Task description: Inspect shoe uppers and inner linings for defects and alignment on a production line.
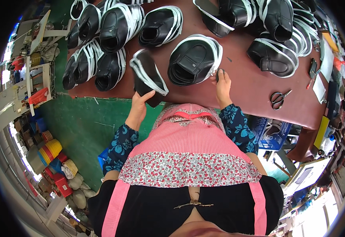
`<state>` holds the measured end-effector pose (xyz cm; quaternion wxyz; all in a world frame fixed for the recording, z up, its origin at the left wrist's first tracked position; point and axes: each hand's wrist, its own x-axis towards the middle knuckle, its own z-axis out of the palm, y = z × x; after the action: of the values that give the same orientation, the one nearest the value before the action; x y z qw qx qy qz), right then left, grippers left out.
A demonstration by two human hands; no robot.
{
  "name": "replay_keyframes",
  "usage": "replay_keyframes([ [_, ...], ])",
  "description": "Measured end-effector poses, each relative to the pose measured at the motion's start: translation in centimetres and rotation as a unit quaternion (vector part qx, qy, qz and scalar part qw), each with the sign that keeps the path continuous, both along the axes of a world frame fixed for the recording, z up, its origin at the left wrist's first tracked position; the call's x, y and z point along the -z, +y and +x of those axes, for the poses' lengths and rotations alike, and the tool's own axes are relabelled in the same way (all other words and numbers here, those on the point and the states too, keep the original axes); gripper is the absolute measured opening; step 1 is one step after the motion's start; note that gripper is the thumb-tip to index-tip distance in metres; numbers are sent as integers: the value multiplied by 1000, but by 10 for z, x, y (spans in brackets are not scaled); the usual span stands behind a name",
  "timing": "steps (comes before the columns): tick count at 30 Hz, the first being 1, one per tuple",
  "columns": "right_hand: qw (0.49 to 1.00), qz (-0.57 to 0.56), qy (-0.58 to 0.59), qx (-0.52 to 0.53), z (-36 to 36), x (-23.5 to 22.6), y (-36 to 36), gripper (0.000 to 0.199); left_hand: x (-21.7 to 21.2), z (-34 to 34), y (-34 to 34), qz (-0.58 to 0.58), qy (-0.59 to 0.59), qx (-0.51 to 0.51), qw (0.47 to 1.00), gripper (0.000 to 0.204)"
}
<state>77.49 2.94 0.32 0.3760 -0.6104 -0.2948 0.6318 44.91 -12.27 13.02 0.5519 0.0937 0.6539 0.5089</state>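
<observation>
My left hand (140,106) grips a black shoe upper (148,73) with white edging at its lower end. The upper is held tilted on its side above the table's near edge. Just right of it lies a nested stack of black shoe uppers (192,61), trimmed with white zigzag strips. Beside this stack's right edge is my right hand (223,85), its fingers closed. A small black thing (218,75) shows at the thumb and fingertips; its kind is too small to tell.
More uppers (117,29) stand in stacks at the table's far left, others (273,57) at the far right. Black-handled scissors (278,99) lie on the reddish-brown table (247,89) to the right. Under the right edge sits a blue plastic basket (273,134) with shoe parts.
</observation>
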Motion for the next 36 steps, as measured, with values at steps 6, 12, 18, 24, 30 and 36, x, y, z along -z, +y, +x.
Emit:
replay_keyframes([
  [6, 999, 8, -25, -19, -9, -13, 5, 30, 17, 27, -12, 3, 55, 27, 998, 60],
  [12, 970, 133, -185, -90, -21, -35, 35, 34, 28, 54, 15, 88, 106, 83, 987, 54],
  [18, 788, 230, -408, -400, -70, -51, 85, 43, 58, 76, 106, 18, -21, 75, 997, 46],
  [24, 763, 169, -480, -398, -48, -35, 114, 42, 79, 86, 123, -26, 112, 105, 988, 62],
  [30, 783, 284, -401, -381, -65, -21, 79, 38, 85, 89, 116, -19, 121, 107, 987, 64],
  [36, 775, 234, -461, -362, -46, -4, 107, 39, 101, 94, 123, -14, 161, 126, 979, 76],
])
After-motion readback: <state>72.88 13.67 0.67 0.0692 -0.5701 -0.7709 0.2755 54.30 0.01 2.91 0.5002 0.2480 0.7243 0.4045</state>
